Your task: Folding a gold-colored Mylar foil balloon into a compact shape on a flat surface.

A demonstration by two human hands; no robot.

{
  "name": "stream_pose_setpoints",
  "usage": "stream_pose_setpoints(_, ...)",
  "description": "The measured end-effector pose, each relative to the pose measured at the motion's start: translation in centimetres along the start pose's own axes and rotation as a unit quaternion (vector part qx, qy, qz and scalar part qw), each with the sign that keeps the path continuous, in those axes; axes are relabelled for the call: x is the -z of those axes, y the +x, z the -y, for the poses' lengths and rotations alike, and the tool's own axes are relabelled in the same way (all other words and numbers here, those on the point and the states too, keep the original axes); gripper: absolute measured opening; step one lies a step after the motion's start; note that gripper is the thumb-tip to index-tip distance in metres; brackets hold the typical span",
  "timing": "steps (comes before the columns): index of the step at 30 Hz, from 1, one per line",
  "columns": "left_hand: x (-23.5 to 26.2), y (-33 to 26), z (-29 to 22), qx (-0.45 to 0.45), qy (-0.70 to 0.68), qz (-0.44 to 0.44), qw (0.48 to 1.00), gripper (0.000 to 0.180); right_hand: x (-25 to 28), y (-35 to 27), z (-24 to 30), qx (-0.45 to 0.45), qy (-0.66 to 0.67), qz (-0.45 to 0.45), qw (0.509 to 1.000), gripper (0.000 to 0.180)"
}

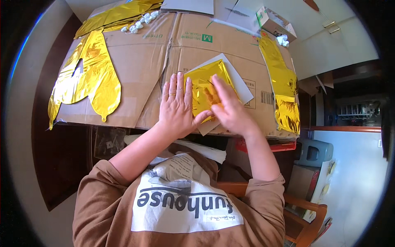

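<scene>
Seen from above, both your hands lie flat on a folded gold foil sheet (207,92), which sits on a pale grey card (240,84) near the front edge of the surface (144,70), a table covered with flattened brown cardboard. Your left hand (177,105), a ring on 1 finger, presses open-palmed on the foil's left edge, thumb tucked toward the lower corner. Your right hand (230,109) rests across the foil's middle, fingers spread and slightly blurred. Neither hand is clamped on anything; they sit close together, both pushing down.

The foil looks thin, very light and slippery, crinkling easily and holding creases. It probably tears or punctures if pulled hard, so it is best held by its folded edges or corners, with a flat palm keeping it from sliding on the smooth card.

To your left lies a large gold foil shape (88,76) with cut-out notches; another gold piece (117,14) crosses the far left corner beside a scatter of small white pieces (140,22). A long gold strip (282,82) runs down the right side. At the far right stands a small open carton (273,22), white with green trim, possibly holding white bits. The cardboard carries a green square logo (207,38) near the far edge and a black barcode label (266,98) just right of your hands.
</scene>
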State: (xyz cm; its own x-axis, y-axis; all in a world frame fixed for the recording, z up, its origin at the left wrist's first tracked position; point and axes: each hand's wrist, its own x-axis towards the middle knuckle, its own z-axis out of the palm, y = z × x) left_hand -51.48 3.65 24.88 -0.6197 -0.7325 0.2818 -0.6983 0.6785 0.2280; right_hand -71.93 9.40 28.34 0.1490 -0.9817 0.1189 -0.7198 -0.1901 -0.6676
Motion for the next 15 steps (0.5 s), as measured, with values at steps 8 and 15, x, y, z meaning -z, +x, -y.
stream_pose_setpoints(8, 0.8, 1.9, 0.9, -0.060, -0.009, 0.052, 0.997, 0.108, 4.9, -0.6, -3.1, -0.084, -0.178, -0.034, 0.980, 0.059)
stream_pose_setpoints(15, 1.8, 7.5, 6.3, -0.257, -0.024, 0.134, 0.957, 0.109, 1.4, -7.0, 3.7, -0.099, -0.220, -0.036, 0.970, 0.059)
